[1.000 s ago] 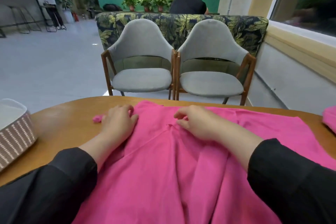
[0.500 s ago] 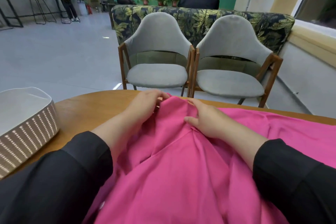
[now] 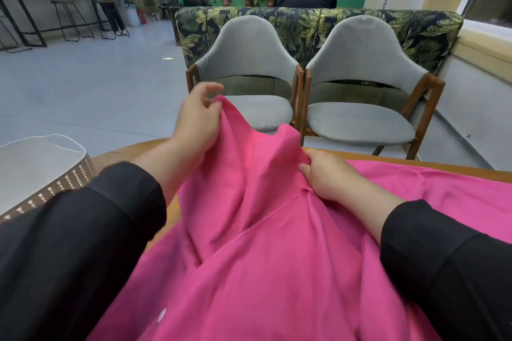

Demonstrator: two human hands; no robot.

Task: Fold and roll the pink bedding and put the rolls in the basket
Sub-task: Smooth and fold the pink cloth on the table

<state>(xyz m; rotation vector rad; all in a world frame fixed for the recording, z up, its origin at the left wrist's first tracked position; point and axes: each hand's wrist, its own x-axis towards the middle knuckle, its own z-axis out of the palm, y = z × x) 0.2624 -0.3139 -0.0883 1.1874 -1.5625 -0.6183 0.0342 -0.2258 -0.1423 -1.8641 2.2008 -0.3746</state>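
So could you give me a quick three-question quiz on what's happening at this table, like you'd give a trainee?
1. True or false: the basket already holds a pink roll.
2. Which hand lifts the pink bedding higher? A) left hand B) right hand C) both level
3. Fill in: beyond the table stand two grey ____.

Key: 1. False, no pink shows in the part of it in view. 2. A, its fingers pinch a raised peak of cloth, while the right hand grips a fold low by the table. 3. chairs.
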